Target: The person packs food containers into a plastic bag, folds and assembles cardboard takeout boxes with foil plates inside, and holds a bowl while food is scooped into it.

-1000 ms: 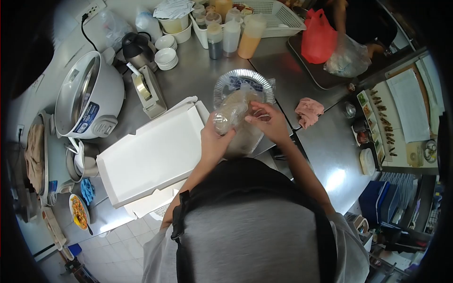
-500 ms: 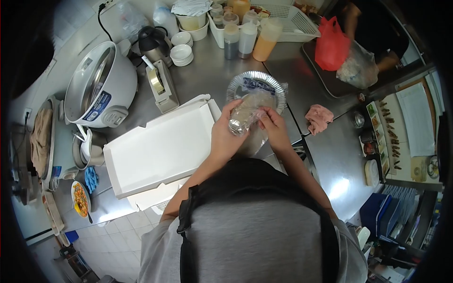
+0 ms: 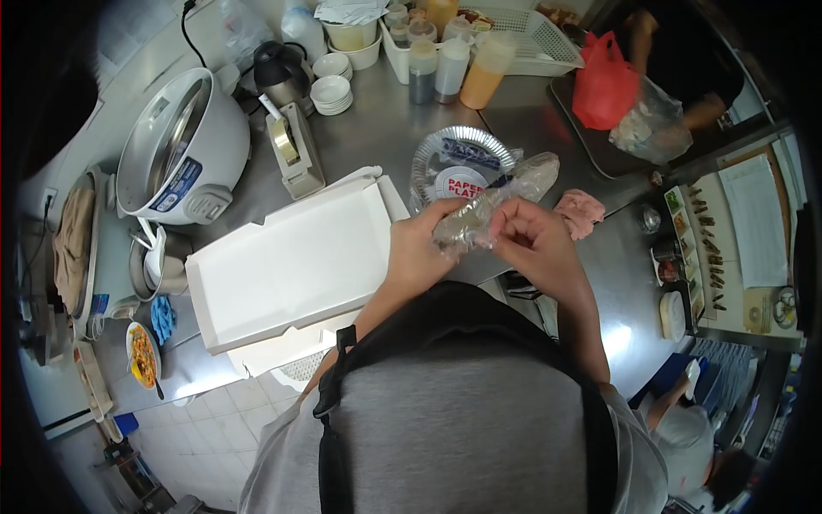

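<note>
My left hand [image 3: 421, 247] is closed around the lower left end of a long clear plastic-wrapped bundle [image 3: 505, 193]. What the wrap contains is hard to make out. My right hand [image 3: 533, 242] has its thumb and fingers pinched on the crinkled plastic near the bundle's middle. The bundle slants up to the right, above the steel counter. Just behind it lies a wrapped pack of silver-rimmed paper plates [image 3: 421, 163], with its red "PAPER PLATE" label partly showing. Left of my hands sits an open white cardboard box [image 3: 287, 265].
A tape dispenser [image 3: 297, 154] and a white rice cooker [image 3: 184, 154] stand left. Sauce bottles [image 3: 488, 73] line the back, and a pink cloth [image 3: 580, 214] lies right. Another person's arm [image 3: 640, 38] is near a red bag [image 3: 604, 81]; a second person [image 3: 685, 437] is lower right.
The bundle has swung from pointing toward me to slanting up and right, uncovering the plate label. My right hand has moved right. Another person has come into view at lower right.
</note>
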The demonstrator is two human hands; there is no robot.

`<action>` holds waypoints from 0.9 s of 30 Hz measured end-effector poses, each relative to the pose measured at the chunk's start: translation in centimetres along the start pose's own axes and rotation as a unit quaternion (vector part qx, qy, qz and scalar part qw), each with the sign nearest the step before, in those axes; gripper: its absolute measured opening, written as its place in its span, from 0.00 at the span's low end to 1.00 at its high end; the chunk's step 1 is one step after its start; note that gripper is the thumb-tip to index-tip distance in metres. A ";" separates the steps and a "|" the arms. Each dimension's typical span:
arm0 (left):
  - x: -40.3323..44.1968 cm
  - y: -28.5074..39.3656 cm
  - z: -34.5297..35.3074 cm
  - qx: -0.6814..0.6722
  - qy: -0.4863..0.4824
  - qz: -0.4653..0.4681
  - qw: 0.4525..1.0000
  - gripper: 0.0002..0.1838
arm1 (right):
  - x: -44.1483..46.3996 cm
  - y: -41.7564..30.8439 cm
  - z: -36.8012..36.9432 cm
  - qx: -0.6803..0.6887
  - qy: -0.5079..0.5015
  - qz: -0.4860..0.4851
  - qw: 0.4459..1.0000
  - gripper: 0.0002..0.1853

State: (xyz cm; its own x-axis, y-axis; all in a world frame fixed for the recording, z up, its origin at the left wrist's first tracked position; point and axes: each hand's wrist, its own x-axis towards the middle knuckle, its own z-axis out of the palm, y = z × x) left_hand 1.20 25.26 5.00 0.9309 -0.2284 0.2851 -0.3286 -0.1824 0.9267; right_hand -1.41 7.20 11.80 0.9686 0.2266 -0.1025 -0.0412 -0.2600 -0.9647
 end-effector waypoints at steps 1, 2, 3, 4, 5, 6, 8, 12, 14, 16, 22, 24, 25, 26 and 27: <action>0.0 0.3 -0.5 0.005 -0.005 0.021 1.000 0.23 | -0.6 -0.5 0.0 0.014 0.005 -0.023 1.000 0.06; -0.1 0.4 -1.2 0.003 -0.012 0.029 0.999 0.23 | -0.9 -0.8 -0.1 0.028 0.011 -0.048 0.998 0.07; -0.1 0.3 -2.1 0.000 -0.021 0.039 0.999 0.24 | -1.1 -1.1 -0.1 0.009 0.025 -0.066 0.997 0.07; -0.3 0.4 -2.7 -0.006 -0.032 0.047 0.998 0.24 | -1.2 -1.3 0.2 -0.011 0.040 -0.081 0.996 0.07; -0.3 1.0 -3.0 -0.003 -0.044 0.009 0.999 0.26 | -1.5 -1.5 0.4 -0.031 0.057 -0.092 0.994 0.07; -0.4 2.3 -3.4 0.000 -0.055 -0.030 0.998 0.29 | -1.3 -1.5 0.3 -0.055 0.039 -0.081 0.994 0.08; -0.5 4.9 -4.0 0.040 -0.068 -0.038 0.996 0.33 | -1.2 -0.6 1.5 0.036 0.038 -0.074 0.996 0.09; -0.2 7.3 -5.2 0.163 -0.089 0.034 0.982 0.41 | -0.8 0.1 4.0 0.094 0.053 -0.102 0.989 0.10; -0.5 6.6 -4.9 0.158 -0.079 0.020 0.984 0.39 | -0.7 0.6 4.6 0.024 0.053 -0.112 0.992 0.09; -0.8 4.2 -4.3 0.102 -0.059 0.044 0.992 0.38 | -0.4 1.4 5.1 -0.010 0.061 -0.127 0.990 0.08; -1.5 1.5 -3.5 0.014 0.017 0.008 1.000 0.34 | 1.2 4.7 6.0 0.189 0.063 -0.111 0.974 0.08; -2.2 0.4 -3.2 0.008 0.019 -0.026 0.999 0.35 | 1.6 5.4 6.1 0.158 0.047 -0.111 0.980 0.08; -2.2 0.0 -3.1 0.006 0.016 -0.038 0.999 0.35 | 2.0 5.4 5.9 0.125 0.044 -0.114 0.985 0.08; -2.2 -0.5 -2.9 0.007 0.024 -0.025 0.999 0.35 | 2.0 5.3 5.8 0.091 0.041 -0.114 0.988 0.07; -2.4 -0.8 -2.6 0.006 0.032 -0.013 0.999 0.36 | 1.7 4.6 5.6 0.031 0.031 -0.100 0.994 0.08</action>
State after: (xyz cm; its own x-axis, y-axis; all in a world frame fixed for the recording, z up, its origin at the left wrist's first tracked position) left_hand -0.34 28.46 4.21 0.9475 -0.1622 0.2756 -0.3050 -0.1988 0.9314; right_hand -1.29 11.63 5.84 0.9721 0.2094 0.1061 0.1406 -0.1576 -0.9774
